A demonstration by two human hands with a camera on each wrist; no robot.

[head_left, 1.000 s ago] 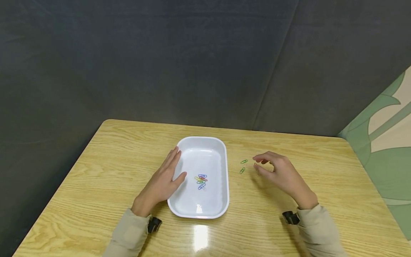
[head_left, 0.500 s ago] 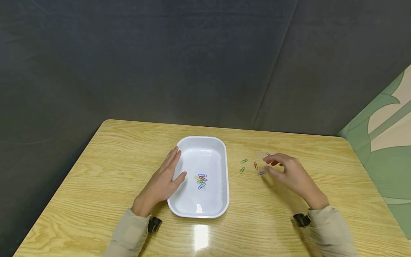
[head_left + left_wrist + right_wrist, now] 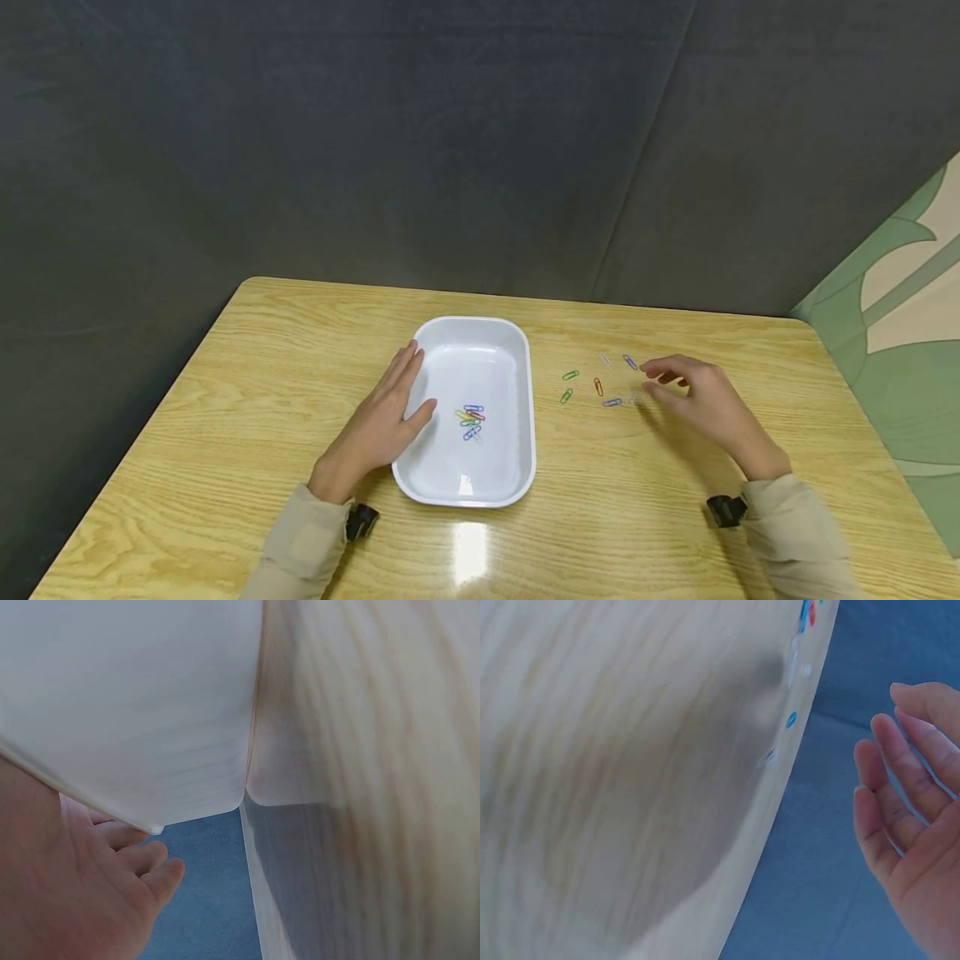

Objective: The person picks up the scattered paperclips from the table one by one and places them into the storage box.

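Note:
My left hand [image 3: 378,421] rests along the left rim of a white tray [image 3: 522,417], fingers straight; in the left wrist view the hand [image 3: 97,877] lies against the tray's side [image 3: 150,712]. Several coloured paper clips [image 3: 471,422] lie in a cluster inside the tray. Right of it, loose clips are spread on the table: green [image 3: 566,396], red [image 3: 598,387], blue [image 3: 612,402], and pale ones [image 3: 606,361]. Over their right end hovers my right hand [image 3: 697,400], thumb and fingertips apart. In the right wrist view that hand [image 3: 922,802] shows nothing between its loosely bent fingers.
The wooden table [image 3: 262,367] carries the tray and clips. A dark cloth [image 3: 420,150] hangs behind its back edge. At the far right stands a green and beige patterned surface [image 3: 907,350].
My right hand has moved to the right, uncovering the red clip, two blue clips and pale ones on the table. The left hand and tray have stayed in place.

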